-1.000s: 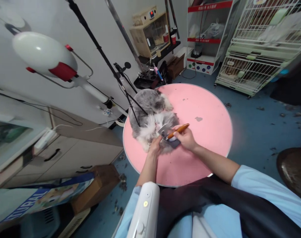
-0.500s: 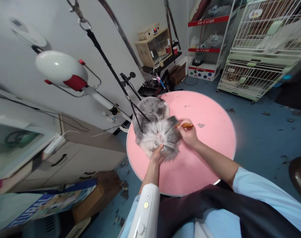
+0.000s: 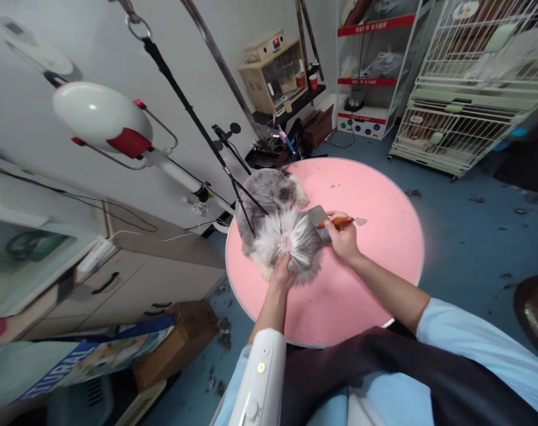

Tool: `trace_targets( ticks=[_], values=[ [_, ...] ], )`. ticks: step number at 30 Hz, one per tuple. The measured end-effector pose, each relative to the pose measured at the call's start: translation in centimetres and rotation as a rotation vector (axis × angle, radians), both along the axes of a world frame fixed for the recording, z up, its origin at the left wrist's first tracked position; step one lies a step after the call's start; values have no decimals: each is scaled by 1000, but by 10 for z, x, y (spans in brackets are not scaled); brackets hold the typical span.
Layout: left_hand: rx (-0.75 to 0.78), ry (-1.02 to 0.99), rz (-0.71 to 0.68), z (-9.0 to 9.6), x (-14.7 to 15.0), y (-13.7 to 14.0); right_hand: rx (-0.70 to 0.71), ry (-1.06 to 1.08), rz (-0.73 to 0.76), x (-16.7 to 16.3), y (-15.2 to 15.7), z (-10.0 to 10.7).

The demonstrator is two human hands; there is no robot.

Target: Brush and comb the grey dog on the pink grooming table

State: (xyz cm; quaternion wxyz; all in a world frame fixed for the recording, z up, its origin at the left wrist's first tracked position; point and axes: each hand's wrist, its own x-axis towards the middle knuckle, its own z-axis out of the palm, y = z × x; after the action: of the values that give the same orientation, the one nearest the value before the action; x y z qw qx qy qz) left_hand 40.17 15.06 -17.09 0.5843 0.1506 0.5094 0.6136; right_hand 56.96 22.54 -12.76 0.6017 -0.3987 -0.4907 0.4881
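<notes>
A grey-and-white long-haired animal (image 3: 261,195) lies curled on a round pink table (image 3: 366,278), with black straps of a grooming loop (image 3: 182,94) running down to it. Pale fur fans out around a pinkish patch on its near side. My left hand (image 3: 281,272) grips the animal at the lower edge of that patch, thumb on top; its other fingers are mostly hidden by fur. Held in my right hand (image 3: 342,238) is a slicker brush (image 3: 317,216) with an orange-brown handle, its grey head against the right side of the fur. The animal's head cannot be made out.
A metal pole (image 3: 224,68) rises behind the table, and a white-and-red dryer (image 3: 103,115) reaches in from the left wall. Stacked white cages (image 3: 450,130) stand back right beside a shelf (image 3: 370,83). Cabinets (image 3: 136,284) line the left; hair tufts (image 3: 223,331) litter the floor.
My right hand and the brush have shifted slightly to the right, and the brush head shows flatter. The left hand keeps its hold. The whole view has tilted a little.
</notes>
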Motion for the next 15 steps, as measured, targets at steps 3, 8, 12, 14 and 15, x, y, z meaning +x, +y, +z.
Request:
trace_targets(
  ticks=[3, 8, 12, 14, 15],
  values=[
    [28, -17, 45, -1, 2, 2, 2, -28, 150, 8, 4, -8],
    [137, 43, 157, -7, -4, 3, -90, -67, -123, 26, 16, -5],
    [125, 10, 127, -15, -8, 6, 13, -169, 76, 15, -9, 6],
    [112, -22, 133, -17, -10, 7, 30, -240, 224, 8, -26, 3],
    [112, -29, 155, -18, -12, 7, 20, -274, 257, 7, -32, 0]
  ],
)
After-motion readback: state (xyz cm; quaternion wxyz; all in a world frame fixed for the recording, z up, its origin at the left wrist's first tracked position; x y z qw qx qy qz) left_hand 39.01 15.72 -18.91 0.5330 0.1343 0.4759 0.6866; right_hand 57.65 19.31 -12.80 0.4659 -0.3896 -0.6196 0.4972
